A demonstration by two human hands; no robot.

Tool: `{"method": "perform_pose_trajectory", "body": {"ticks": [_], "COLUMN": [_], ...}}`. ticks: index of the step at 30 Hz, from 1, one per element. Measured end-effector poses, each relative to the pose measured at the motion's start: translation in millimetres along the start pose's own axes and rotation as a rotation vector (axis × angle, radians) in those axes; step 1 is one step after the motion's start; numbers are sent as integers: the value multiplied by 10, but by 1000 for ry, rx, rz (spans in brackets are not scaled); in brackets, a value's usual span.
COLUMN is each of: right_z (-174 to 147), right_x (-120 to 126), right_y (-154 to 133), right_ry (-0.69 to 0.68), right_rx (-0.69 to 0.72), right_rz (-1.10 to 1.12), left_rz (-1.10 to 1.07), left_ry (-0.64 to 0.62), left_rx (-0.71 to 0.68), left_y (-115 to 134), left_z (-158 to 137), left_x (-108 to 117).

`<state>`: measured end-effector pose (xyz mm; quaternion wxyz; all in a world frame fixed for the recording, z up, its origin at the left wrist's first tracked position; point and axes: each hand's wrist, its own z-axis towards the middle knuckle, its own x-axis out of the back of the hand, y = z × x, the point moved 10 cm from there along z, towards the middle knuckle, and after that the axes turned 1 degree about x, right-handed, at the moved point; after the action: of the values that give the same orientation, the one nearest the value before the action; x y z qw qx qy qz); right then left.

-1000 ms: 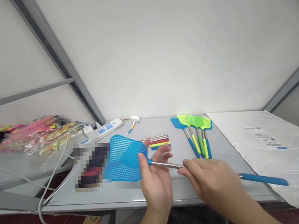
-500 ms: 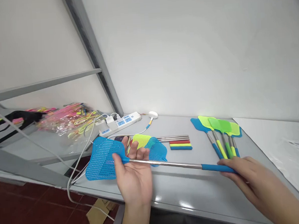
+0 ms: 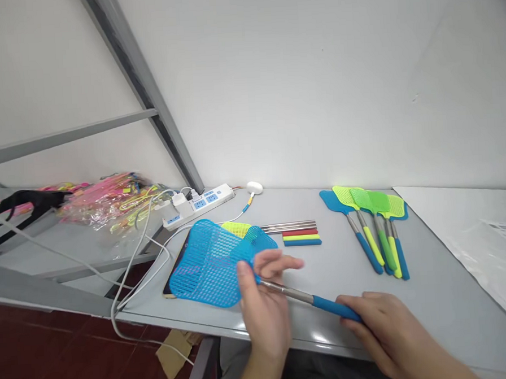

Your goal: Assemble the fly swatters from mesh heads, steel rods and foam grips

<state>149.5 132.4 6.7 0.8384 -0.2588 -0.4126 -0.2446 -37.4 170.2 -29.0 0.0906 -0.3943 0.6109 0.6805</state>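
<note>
A blue fly swatter (image 3: 206, 265) with a metal rod and blue grip lies across both hands above the table. My left hand (image 3: 266, 313) holds it at the neck, thumb on top and palm up, some fingers partly stretched out. Around the end of the blue grip, my right hand (image 3: 378, 321) is closed. Behind the mesh head lie a yellow-green swatter head (image 3: 237, 229) and another blue head (image 3: 262, 237). Bare metal rods (image 3: 295, 226) sit to their right, beside red, yellow and blue grip sleeves (image 3: 301, 238).
Several fly swatters (image 3: 372, 206) are fanned out on the table (image 3: 325, 270) at right, near a white plastic package (image 3: 471, 229). A phone (image 3: 169, 287) lies partly under the blue mesh. A power strip (image 3: 200, 203), loose cables and a metal frame (image 3: 146, 93) stand at left.
The swatter's metal rod has become shorter, with my hands closer together. My left hand has moved right along with the head; my right hand has come left and nearer.
</note>
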Motion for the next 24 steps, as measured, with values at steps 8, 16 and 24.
{"method": "perform_pose_trajectory", "body": {"ticks": [8,16,24], "right_z": [2,-59,-417], "right_x": [-192,-173,368], "right_y": [140,206,1175], "right_ry": [-171,-118,238], "right_rx": [-317,-301,-632], "right_rz": [375,208,-399], "left_rz": [76,437,1038], "left_ry": [-297,-476,-667], "left_rx": [67,206,-250], "left_y": [-57,-379,-473], "left_z": [-80,-133,-18], "left_x": [-532,-454,-381]}}
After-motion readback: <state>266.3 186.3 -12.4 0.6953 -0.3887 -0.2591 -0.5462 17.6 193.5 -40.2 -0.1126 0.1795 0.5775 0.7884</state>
